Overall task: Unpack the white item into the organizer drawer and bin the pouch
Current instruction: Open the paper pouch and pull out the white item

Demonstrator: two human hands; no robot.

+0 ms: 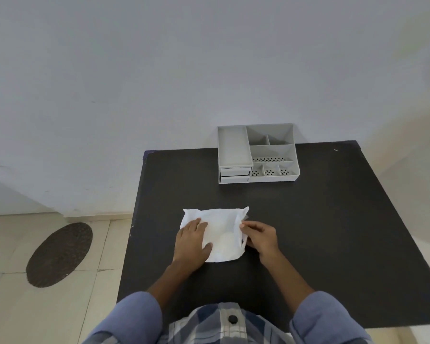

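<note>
white pouch (221, 234) lies flat on the black table (320, 232), near the front edge and right in front of the person, so both hands reach it without stretching. left hand (193, 242) lies spread and flat on the pouch's left half, fingers wide, thumb across the lower part; reads as a hold-down to stop the light packet sliding. right hand (260, 235) sits at the pouch's right edge, fingers drawn narrow into a pinch on the crinkled seam there; looks like the start of a tear or peel, though whether the seam has opened at all cannot be told. the white item itself is not visible, presumably still inside. grey organizer (257, 153) stands at the far edge of the table against the wall, well apart from the pouch; open compartments on its right side, a long tray on the left, and two small drawers (235, 175) stacked below that tray, both apparently closed. so a drawer will need pulling out before anything goes in. no bin in view; a dark oval mat (59, 254) lies on the tiled floor to the left. judgement: task at its opening step, nothing unpacked yet. risk: thin pouch may rip unevenly under the pinch.
</note>
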